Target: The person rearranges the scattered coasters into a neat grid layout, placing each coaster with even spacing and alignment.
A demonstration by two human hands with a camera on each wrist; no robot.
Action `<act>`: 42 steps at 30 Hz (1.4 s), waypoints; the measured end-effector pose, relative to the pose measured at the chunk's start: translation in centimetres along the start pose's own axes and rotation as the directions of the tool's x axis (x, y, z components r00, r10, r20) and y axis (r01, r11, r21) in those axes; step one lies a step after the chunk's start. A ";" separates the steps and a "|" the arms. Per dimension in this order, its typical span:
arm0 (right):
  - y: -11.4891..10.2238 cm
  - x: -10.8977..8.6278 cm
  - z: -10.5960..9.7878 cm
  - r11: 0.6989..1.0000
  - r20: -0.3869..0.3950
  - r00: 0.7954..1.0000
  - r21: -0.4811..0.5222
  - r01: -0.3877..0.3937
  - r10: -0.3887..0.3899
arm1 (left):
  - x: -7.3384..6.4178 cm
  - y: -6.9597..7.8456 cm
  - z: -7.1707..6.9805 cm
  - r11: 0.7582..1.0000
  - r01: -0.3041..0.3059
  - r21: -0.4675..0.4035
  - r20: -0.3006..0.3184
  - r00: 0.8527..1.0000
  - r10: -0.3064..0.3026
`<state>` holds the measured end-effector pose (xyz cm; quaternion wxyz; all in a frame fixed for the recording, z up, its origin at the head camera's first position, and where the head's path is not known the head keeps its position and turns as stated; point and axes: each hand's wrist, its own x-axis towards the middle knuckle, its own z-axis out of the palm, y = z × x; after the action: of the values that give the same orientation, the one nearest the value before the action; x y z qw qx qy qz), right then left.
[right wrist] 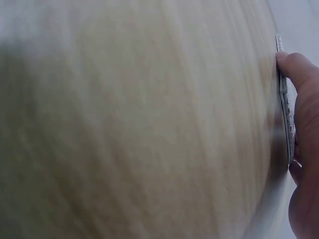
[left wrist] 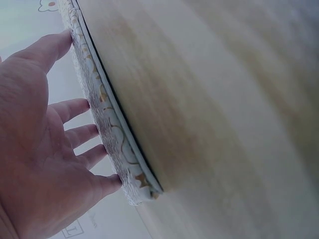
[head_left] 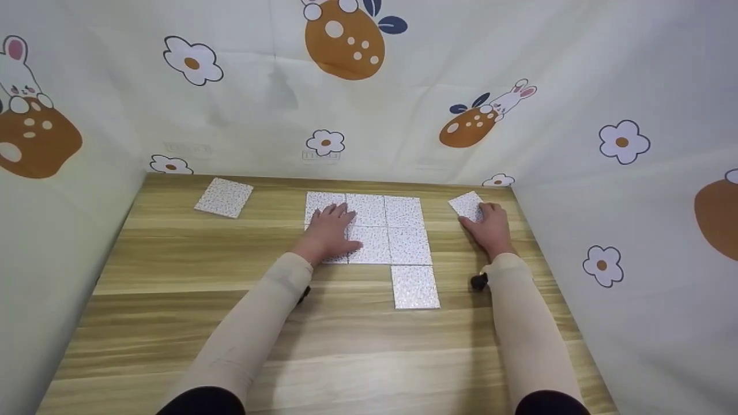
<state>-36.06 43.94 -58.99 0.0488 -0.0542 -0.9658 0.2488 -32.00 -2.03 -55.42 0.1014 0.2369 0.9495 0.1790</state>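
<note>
White speckled square tiles lie edge to edge in two rows of three on the wooden table. My left hand spreads over the left part of this block, its fingertips touching the tops, as the left wrist view also shows from the side. Part of the left tiles is hidden beneath it. At the back right, my right hand holds a separate tile between thumb and fingers. In the right wrist view that tile appears edge-on, low against the table, and I cannot tell whether it is lifted.
One more tile adjoins the block's front right corner. Another tile lies loose and turned at the back left. The wood-grain table is enclosed at the back and sides by a printed cloth.
</note>
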 end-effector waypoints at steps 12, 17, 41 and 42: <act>-0.2 -0.2 -0.2 0.999 -0.011 1.000 0.041 0.008 -0.008 | 0.2 0.0 0.3 1.000 0.016 -0.010 0.019 1.000 -0.016; -0.4 -0.5 -0.2 0.997 0.005 0.999 0.066 0.037 -0.038 | 0.2 0.2 0.1 1.000 0.010 -0.011 0.015 1.000 -0.010; -5.6 -4.0 -0.7 0.943 0.043 0.956 0.180 0.279 -0.291 | 0.3 -0.2 0.3 1.000 0.012 -0.014 0.007 1.000 -0.011; -5.9 -4.2 -0.6 0.940 0.046 0.952 0.182 0.289 -0.301 | 0.3 -0.2 0.3 1.000 0.010 -0.014 0.005 1.000 -0.010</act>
<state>-32.32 38.54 -55.83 0.0548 0.1047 -0.9388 0.3236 -32.24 -1.97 -55.80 0.1062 0.2317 0.9492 0.1844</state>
